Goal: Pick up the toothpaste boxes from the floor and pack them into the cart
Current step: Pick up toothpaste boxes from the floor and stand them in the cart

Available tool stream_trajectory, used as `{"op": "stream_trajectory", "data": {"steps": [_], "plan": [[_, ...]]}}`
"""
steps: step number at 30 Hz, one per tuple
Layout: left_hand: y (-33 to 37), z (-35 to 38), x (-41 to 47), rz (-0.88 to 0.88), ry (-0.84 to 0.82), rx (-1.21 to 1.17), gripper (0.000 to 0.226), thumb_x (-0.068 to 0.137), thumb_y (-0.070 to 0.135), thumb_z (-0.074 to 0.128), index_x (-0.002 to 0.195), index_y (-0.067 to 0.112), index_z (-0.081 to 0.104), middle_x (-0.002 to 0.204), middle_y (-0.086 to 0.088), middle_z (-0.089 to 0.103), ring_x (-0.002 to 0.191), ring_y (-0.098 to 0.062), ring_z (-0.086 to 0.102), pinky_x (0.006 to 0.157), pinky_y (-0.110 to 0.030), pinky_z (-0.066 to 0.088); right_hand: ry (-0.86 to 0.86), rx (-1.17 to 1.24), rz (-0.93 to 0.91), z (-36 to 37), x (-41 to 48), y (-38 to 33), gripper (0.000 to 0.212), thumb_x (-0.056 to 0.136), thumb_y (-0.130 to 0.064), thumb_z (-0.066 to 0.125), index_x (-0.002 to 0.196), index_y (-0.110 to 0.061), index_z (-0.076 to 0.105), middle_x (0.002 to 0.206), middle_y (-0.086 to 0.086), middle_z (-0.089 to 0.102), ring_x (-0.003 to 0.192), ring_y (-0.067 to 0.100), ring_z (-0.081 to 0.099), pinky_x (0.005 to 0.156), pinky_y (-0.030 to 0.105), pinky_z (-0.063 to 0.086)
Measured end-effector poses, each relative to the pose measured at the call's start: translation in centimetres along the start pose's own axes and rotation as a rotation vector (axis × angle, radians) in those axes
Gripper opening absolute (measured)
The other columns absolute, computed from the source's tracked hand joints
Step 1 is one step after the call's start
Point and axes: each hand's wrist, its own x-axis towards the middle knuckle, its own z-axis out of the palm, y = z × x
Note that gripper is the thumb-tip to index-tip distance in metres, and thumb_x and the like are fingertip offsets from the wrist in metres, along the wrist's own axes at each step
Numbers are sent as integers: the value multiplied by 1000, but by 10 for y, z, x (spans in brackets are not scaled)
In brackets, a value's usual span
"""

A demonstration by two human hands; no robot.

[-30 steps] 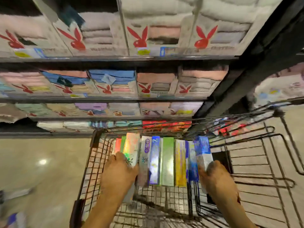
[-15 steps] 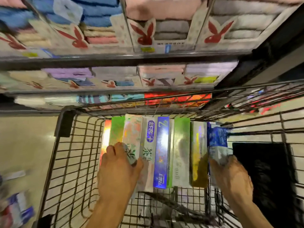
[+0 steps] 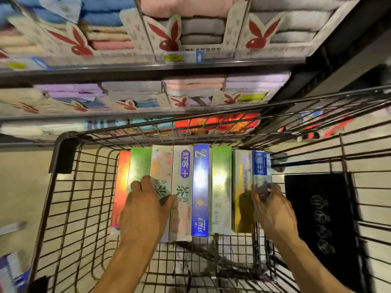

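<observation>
Several toothpaste boxes [image 3: 200, 187] lie side by side in a row on the floor of the black wire cart [image 3: 69, 199]. My left hand [image 3: 146, 210] rests on the left part of the row, fingers spread over the green box [image 3: 139, 163] and the pale floral box [image 3: 161, 163], thumb against a white box [image 3: 183, 187]. My right hand [image 3: 273, 210] grips the blue-and-white box [image 3: 261, 166] at the row's right end, holding it on edge against the silver-and-yellow box [image 3: 241, 187]. More boxes [image 3: 10, 271] lie on the floor at lower left, blurred.
A black mat-like panel [image 3: 321, 225] lies right of the row in the cart. The cart's raised wire flap [image 3: 317, 115] spans the upper right. Store shelves of folded towels [image 3: 190, 28] stand right behind the cart. Beige tiled floor [image 3: 21, 187] shows to the left.
The view has dropped closer over the cart. Both hands have stayed on the row's two ends, lowering it onto the cart's floor and squaring the boxes together.
</observation>
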Motion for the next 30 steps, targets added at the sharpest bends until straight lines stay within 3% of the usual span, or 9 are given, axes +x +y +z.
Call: {"op": "stream_trajectory", "data": {"steps": [1,4,9,14,19,24,30], "plan": [[2,-4,-1,15,-5,13,58,81,49,76,118,12,50,102,-9,54,86,-33,61,65,-38,50,9,13,-1,-5,-3,-2,44,104,-54,43,130,-20,51,109,0,68,83,29,66,68,24,52],[14,-31,-10,68,8,81,42,85,42,70,111,12,55,100,-9,54,87,-33,59,64,-39,51,65,-144,-61,-35,-18,-15,48,96,-69,42,118,-27,51,103,1,66,89,26,64,79,38,52],[56,-136,-41,190,130,254,44,89,52,53,121,23,59,114,-3,62,108,-27,58,90,-42,47,88,-295,-291,-124,-63,-69,33,96,-43,57,121,-21,58,119,7,64,109,32,62,81,40,49],[98,-254,-89,262,235,283,50,86,56,52,123,22,60,117,-6,62,112,-30,55,94,-45,42,231,-410,-514,-225,-133,-133,29,95,-44,54,110,-19,58,107,7,63,103,33,63,79,42,51],[116,-349,-142,280,294,260,48,85,57,47,117,23,59,113,-6,61,110,-30,55,94,-44,42,371,-513,-722,-311,-205,-184,35,93,-49,53,112,-20,59,102,5,65,97,32,65,77,42,50],[89,-417,-192,212,337,235,50,85,58,41,119,23,56,118,-4,60,113,-28,54,93,-42,41,428,-583,-964,-355,-277,-248,41,87,-50,57,118,-23,63,108,4,69,102,32,65,85,40,48],[-10,-477,-258,-35,410,200,54,86,61,45,127,26,51,122,-3,58,117,-28,53,98,-45,42,314,-686,-1290,-319,-378,-334,46,94,-51,48,131,-24,52,123,4,61,116,31,57,98,45,41]]}}
